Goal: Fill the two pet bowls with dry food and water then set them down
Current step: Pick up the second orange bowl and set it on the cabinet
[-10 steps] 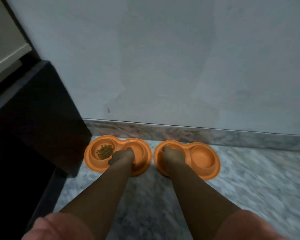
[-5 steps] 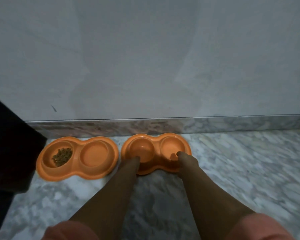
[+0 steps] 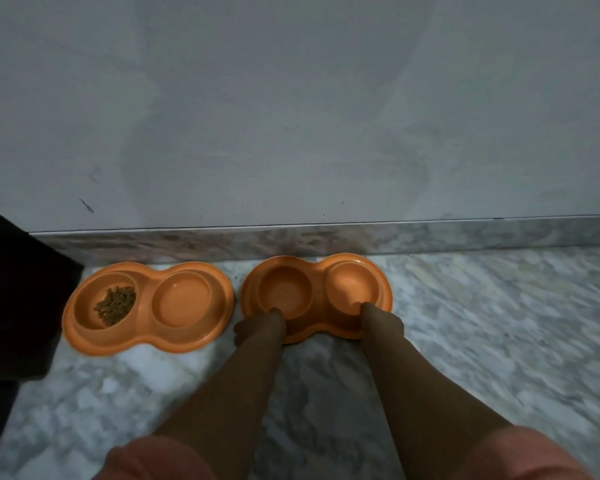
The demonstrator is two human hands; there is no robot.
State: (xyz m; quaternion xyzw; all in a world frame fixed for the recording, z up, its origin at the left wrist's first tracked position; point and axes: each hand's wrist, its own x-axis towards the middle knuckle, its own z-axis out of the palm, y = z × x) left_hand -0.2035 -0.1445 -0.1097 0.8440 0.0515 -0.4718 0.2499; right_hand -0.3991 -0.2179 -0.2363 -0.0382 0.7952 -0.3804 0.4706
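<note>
Two orange plastic double pet bowls (image 3: 149,308) (image 3: 340,271) sit on grey marble floor (image 3: 499,341) along the wall's skirting edge (image 3: 465,233); left hand (image 3: 257,327) and right hand (image 3: 383,322) pinch the right bowl's near rim.

— Position of the two feeders?

— Both on the floor (image 3: 465,341) against the skirting (image 3: 430,237). Left double bowl (image 3: 146,337) sits just beside the right double bowl (image 3: 317,271).

— Contents?

— Kibble (image 3: 115,304) in the left feeder's left well.

— Your hands?

— My left hand (image 3: 257,327) and right hand (image 3: 381,320) are at the right feeder's near rim.
</note>
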